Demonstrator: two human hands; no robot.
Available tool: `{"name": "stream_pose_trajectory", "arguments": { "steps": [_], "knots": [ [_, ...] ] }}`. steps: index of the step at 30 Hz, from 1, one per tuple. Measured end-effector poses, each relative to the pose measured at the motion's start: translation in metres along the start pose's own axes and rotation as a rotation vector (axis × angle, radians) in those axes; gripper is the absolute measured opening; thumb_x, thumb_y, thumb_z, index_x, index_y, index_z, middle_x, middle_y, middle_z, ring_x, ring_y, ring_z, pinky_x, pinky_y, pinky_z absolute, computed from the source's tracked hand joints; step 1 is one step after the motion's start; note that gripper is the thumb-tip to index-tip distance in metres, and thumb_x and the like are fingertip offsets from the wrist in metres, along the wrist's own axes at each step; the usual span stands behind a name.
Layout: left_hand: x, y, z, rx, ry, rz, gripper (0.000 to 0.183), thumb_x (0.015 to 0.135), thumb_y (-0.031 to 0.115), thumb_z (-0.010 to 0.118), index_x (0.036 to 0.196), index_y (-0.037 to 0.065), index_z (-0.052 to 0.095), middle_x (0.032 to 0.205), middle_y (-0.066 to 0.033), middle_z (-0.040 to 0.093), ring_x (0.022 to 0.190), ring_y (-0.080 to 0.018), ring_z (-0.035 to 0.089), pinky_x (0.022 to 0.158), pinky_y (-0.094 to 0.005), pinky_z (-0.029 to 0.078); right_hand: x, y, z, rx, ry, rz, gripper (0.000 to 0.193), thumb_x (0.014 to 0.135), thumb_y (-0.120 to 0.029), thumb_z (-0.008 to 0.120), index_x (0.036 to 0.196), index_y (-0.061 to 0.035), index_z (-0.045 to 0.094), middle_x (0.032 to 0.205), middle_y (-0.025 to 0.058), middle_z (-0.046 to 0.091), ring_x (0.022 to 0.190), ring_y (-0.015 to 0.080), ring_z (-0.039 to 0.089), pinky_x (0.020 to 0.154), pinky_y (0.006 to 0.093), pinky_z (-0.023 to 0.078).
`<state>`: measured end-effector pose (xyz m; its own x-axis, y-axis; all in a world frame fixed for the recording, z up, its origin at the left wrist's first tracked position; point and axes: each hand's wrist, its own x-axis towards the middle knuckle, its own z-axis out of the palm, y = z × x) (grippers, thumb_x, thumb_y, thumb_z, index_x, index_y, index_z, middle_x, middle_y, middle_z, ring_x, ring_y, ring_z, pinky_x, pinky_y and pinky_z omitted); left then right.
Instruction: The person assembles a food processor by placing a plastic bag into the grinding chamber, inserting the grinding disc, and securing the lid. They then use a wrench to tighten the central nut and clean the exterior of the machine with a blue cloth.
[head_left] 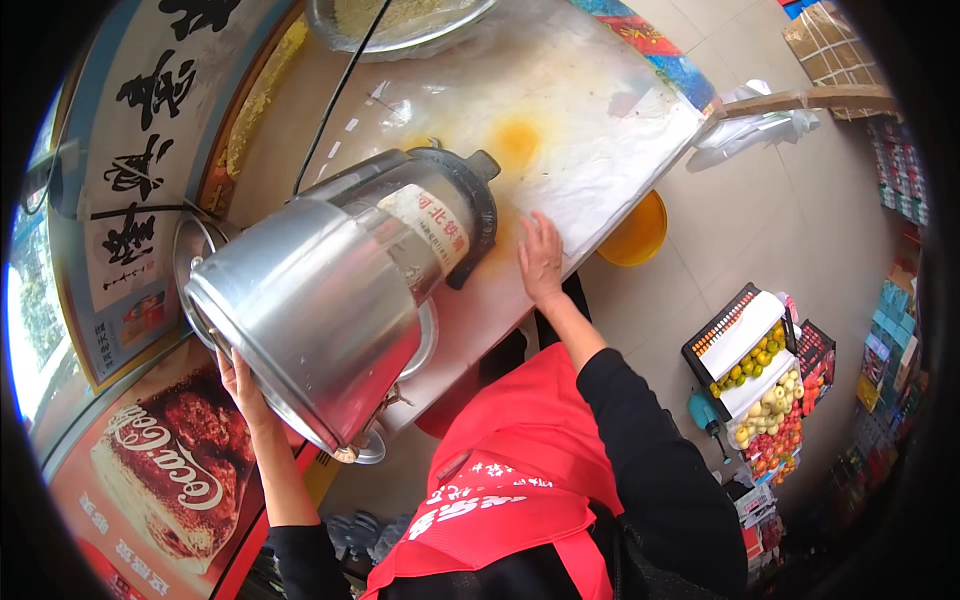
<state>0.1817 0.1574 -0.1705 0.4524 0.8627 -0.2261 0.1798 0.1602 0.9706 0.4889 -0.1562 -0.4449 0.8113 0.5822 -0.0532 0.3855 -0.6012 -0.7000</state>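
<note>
A large stainless steel barrel stands on the table, its wide rimmed end nearest to me. A paper label and a dark base ring show at its far end. My left hand is at the barrel's near rim, its fingers against the edge; part of the grip is hidden. A curved metal handle sticks out from the barrel's right side. My right hand rests near the table's right edge, beside the base, fingers stretched out and holding nothing.
The pale tabletop has yellow-orange stains. A large metal basin sits at the far end; a black cord passes near it. Signboards line the left. A yellow bucket stands right of the table, with fruit crates further off.
</note>
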Motion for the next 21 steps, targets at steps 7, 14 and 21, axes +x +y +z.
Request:
{"name": "stream_pose_trajectory", "arguments": {
  "steps": [7,14,21],
  "knots": [
    [-0.017,-0.027,-0.042,-0.171,0.239,-0.21,0.043,0.098,0.017,0.063,0.138,0.009,0.048,0.115,-0.0072,0.065,0.094,-0.0196,0.067,0.084,-0.0331,0.059,0.089,0.049,-0.005,-0.205,-0.009,-0.089,0.062,0.091,-0.014,0.066,0.147,-0.0066,0.041,0.16,0.0162,0.027,0.149,0.0367,0.023,0.12,0.0493,0.023],
    [-0.005,0.005,0.013,-0.018,0.095,-0.018,0.039,0.1,0.014,0.061,0.137,0.005,0.052,0.114,-0.0065,0.068,0.095,-0.0137,0.067,0.082,-0.0256,0.056,-0.006,-0.004,0.041,-0.115,-0.146,-0.105,0.058,0.087,-0.01,0.068,0.141,-0.0066,0.048,0.157,0.0172,0.031,0.148,0.037,0.025,0.12,0.0505,0.021],
    [0.009,0.047,0.089,0.056,0.061,0.056,0.042,0.1,0.011,0.059,0.141,0.0,0.051,0.121,-0.008,0.067,0.103,-0.0127,0.064,0.094,-0.0268,0.05,-0.013,-0.026,0.01,0.124,-0.012,0.122,0.042,0.093,-0.008,0.058,0.135,-0.0046,0.053,0.15,0.0219,0.037,0.14,0.0397,0.036,0.115,0.0467,0.03]
  ]
}}
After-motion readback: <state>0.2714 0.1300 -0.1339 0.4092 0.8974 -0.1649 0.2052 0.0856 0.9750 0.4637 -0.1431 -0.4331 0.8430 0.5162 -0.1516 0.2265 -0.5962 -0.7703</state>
